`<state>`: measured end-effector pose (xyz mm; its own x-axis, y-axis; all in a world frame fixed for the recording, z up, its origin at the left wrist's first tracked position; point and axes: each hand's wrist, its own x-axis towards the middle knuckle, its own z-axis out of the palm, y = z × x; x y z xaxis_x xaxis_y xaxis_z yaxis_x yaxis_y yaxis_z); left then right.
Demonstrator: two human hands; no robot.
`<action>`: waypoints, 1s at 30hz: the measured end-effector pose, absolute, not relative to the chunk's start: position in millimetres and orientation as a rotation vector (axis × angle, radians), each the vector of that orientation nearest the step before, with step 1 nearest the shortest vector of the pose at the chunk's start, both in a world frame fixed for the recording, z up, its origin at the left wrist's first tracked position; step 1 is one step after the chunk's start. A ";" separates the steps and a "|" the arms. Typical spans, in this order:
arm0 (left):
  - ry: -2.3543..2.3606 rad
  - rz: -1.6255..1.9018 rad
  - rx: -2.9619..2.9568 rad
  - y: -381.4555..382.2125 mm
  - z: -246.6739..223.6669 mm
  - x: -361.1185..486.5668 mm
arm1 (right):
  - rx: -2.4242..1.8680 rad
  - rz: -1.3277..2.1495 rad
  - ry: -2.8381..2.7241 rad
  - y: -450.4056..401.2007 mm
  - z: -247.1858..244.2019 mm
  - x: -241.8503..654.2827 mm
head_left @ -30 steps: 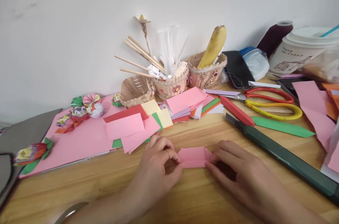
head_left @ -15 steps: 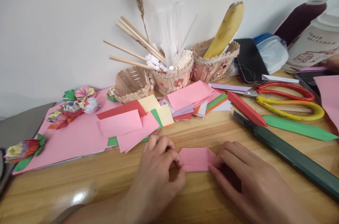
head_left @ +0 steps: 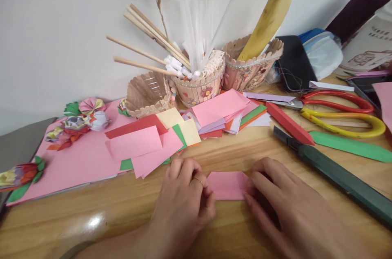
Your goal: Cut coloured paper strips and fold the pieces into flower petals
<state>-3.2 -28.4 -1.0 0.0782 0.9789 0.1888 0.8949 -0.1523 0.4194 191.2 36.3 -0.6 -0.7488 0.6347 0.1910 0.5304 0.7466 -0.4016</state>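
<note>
A small pink folded paper [head_left: 229, 185] lies on the wooden table between my hands, its top corners folded at a slant. My left hand [head_left: 186, 193], with a ring on one finger, pinches the paper's left end between thumb and curled fingers. At the right end, my right hand [head_left: 278, 197] grips the paper the same way, fingertips near the folded corner. Both hands partly cover the paper's ends. Beyond my left hand is a loose pile of coloured paper slips [head_left: 137, 142] in pink, red, green and cream. Another paper stack [head_left: 219, 108] sits behind the folded piece.
To the right lie a dark green utility knife [head_left: 339, 177], scissors [head_left: 343, 124] with red and yellow handles, and folded red and green strips. Behind stand decorated baskets [head_left: 202, 89] holding sticks, straws and a banana [head_left: 266, 22]. Folded paper flowers [head_left: 82, 118] rest on a pink sheet [head_left: 64, 169] at left.
The camera view has shifted slightly, so the background sits a little lower and closer at the back. Both hands keep hold of the pink paper, with finger positions almost the same.
</note>
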 end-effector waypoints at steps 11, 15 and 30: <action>1.888 0.635 2.177 -28.7 -2.1 -5.6 | -0.924 0.520 -2.596 37.4 2.0 192.5; 1.873 0.601 2.096 -30.2 2.6 -6.9 | -0.850 0.622 -2.589 38.9 2.1 194.8; 1.839 0.739 2.691 -37.9 -5.3 1.8 | -0.593 -0.119 -2.757 20.2 -11.0 227.8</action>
